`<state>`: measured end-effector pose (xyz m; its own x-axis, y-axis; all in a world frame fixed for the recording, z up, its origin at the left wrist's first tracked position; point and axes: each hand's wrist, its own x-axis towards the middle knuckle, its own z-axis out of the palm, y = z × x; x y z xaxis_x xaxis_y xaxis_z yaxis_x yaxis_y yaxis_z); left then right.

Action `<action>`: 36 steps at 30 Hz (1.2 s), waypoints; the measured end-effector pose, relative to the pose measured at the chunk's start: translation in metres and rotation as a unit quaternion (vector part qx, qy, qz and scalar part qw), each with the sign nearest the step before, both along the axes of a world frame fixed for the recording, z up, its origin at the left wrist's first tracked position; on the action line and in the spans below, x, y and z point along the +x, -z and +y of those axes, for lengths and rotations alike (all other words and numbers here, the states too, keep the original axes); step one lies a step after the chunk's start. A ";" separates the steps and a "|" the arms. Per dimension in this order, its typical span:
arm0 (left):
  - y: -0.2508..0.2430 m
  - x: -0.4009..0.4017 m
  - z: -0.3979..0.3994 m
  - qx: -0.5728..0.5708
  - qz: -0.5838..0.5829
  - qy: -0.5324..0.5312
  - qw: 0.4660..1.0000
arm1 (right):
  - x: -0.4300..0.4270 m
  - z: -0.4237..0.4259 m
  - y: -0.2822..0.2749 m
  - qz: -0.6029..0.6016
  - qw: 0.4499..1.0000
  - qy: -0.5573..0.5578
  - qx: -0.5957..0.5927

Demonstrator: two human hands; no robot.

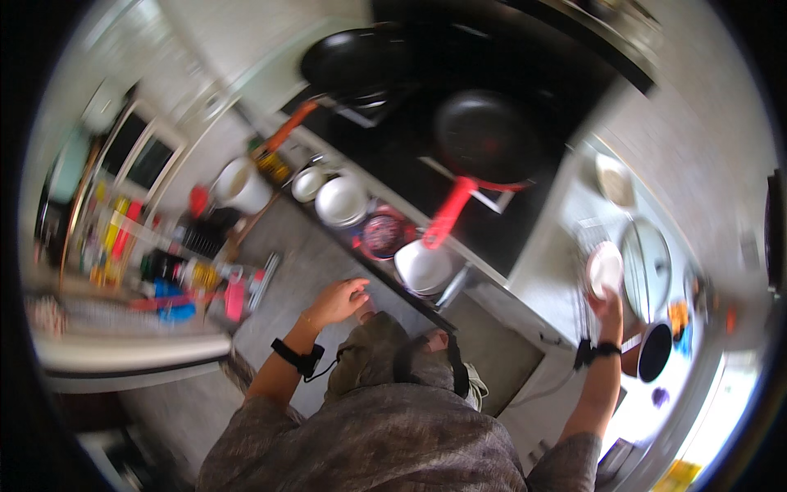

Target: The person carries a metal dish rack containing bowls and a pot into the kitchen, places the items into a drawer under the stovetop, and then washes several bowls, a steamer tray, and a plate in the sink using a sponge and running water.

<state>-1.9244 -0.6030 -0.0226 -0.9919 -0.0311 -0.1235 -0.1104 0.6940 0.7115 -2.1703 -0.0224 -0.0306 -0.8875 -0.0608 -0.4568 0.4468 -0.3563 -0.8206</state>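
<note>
My right hand [605, 307] grips the near edge of a small white bowl [605, 267] over the light counter at the right, beside a glass lid [645, 267]. My left hand [338, 300] is held in the air before my body, its fingers slightly curled and apart, with nothing in it. Beyond it an open drawer holds white bowls [341, 200], a red-patterned dish [384, 235] and a larger white bowl [423, 267]. A frying pan [486, 138] with a red handle rests on the black stove, its handle reaching over the drawer.
A dark wok [353, 61] with an orange handle stands on the stove's far left. The open drawer [369, 264] juts out in front of my legs. An oval dish [615, 179] and a dark pan [655, 350] are on the right counter. A white bucket [243, 186] stands at the left.
</note>
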 end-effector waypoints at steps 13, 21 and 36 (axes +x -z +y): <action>0.013 0.110 -0.079 -0.050 -0.124 -0.147 0.980 | 0.074 -0.003 -0.053 0.355 0.820 -0.030 0.449; 0.050 0.005 -0.249 -0.117 -0.020 -0.142 0.983 | 0.224 -0.121 -0.082 0.083 0.976 0.088 0.183; 0.165 -0.203 -0.427 -0.332 -0.250 0.017 0.909 | 0.197 -0.499 -0.011 -0.148 0.918 -0.256 0.263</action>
